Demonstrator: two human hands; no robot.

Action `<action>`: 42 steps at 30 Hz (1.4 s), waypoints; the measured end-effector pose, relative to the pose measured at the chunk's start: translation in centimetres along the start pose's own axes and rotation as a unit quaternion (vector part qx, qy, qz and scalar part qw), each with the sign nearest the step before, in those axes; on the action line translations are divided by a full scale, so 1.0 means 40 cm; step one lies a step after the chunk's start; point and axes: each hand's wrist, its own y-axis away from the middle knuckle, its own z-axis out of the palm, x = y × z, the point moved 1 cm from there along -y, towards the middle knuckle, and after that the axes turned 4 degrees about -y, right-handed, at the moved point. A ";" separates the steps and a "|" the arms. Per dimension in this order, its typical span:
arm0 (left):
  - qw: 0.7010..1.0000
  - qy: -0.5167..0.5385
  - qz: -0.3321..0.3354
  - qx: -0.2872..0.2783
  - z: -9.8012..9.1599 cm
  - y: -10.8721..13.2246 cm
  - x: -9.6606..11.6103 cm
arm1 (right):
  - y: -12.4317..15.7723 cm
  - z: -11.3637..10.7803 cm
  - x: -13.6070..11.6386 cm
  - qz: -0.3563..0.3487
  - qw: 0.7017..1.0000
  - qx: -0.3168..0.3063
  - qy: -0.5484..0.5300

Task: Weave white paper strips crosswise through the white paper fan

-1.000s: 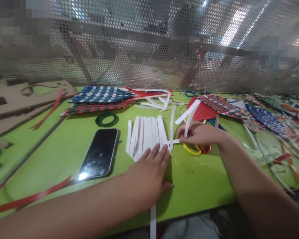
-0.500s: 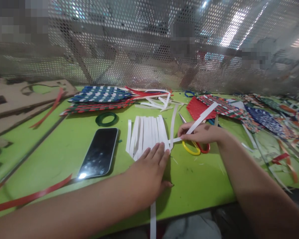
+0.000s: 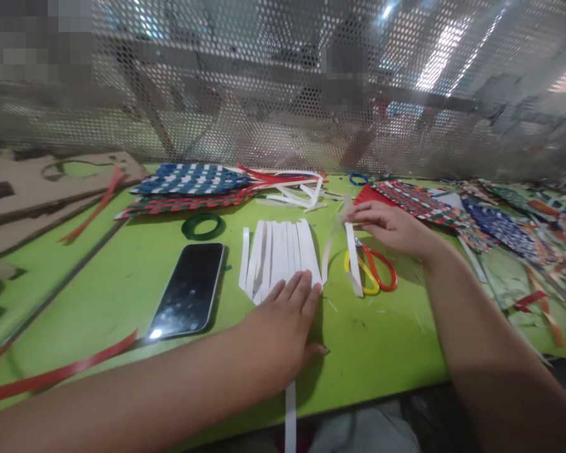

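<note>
My left hand (image 3: pixel 287 321) lies flat, its fingers spread over the lower part of a row of white strips (image 3: pixel 283 251) laid side by side. Right of that row, my right hand (image 3: pixel 389 226) is closed, fingertips pinching a white strip (image 3: pixel 353 264) that hangs down across the scissors. The end strip (image 3: pixel 329 248) of the row bends up to the same fingertips; whether they grip it too I cannot tell. Scissors (image 3: pixel 382 270) with one yellow and one red handle lie beneath the right hand, blades mostly hidden. Another white strip (image 3: pixel 290 415) runs from under my left wrist over the table's edge.
A phone (image 3: pixel 188 289) and a green ring of tape (image 3: pixel 202 226) lie left on the green table (image 3: pixel 358 358). Woven pieces (image 3: pixel 193 179) and loose strips sit behind, with more woven pieces (image 3: pixel 490 226) at right. Cardboard (image 3: pixel 51 182) lies far left; a perforated screen (image 3: pixel 264 94) stands behind.
My right hand has moved up and slightly away, swinging its white strip from slanting up right to hanging over the scissors. The row's end strip now leans right. My left hand stays put.
</note>
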 end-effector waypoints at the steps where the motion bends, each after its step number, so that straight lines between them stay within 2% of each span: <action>1: 1.000 0.000 0.001 0.002 0.000 0.000 0.000 | 0.000 0.000 -0.004 -0.002 1.000 0.012 -0.008; 4: 1.000 -0.003 0.002 0.002 -0.001 -0.002 0.001 | -0.003 0.007 -0.014 0.021 0.998 0.045 -0.049; 7: 1.000 -0.009 -0.002 -0.011 -0.007 -0.002 0.004 | -0.008 0.016 -0.016 0.049 0.987 0.114 -0.102; 10: 1.000 -0.011 -0.010 -0.027 -0.013 -0.001 0.005 | -0.014 0.018 -0.013 0.051 0.964 0.186 -0.181; 13: 0.999 -0.012 -0.009 -0.030 -0.015 -0.001 0.005 | -0.012 0.009 -0.010 0.054 0.937 0.196 -0.283; 15: 0.999 -0.014 -0.006 -0.029 -0.016 -0.001 0.005 | -0.004 -0.003 -0.006 0.067 0.931 0.168 -0.318; 19: 0.999 -0.017 -0.007 -0.030 -0.014 -0.002 0.004 | 0.020 -0.027 0.002 0.093 0.939 0.061 -0.325; 23: 1.000 -0.021 -0.002 -0.021 -0.011 -0.003 0.004 | 0.028 -0.036 -0.009 0.089 0.960 -0.039 -0.261; 27: 1.000 -0.022 -0.008 -0.013 -0.008 -0.003 0.004 | 0.016 -0.014 -0.037 0.081 0.970 -0.126 -0.193; 32: 1.000 -0.020 -0.001 -0.005 -0.006 -0.002 -0.001 | -0.002 0.056 -0.067 0.049 0.976 -0.168 -0.128; 37: 1.000 -0.027 0.001 0.009 -0.004 -0.001 -0.004 | -0.012 0.123 -0.108 -0.012 0.991 -0.129 -0.023; 39: 0.999 -0.033 0.010 0.029 -0.008 -0.001 -0.008 | -0.013 0.143 -0.121 -0.029 0.991 -0.132 0.011; 42: 0.995 -0.040 0.044 0.075 -0.024 -0.007 -0.024 | -0.013 0.165 -0.127 -0.028 0.984 -0.168 0.050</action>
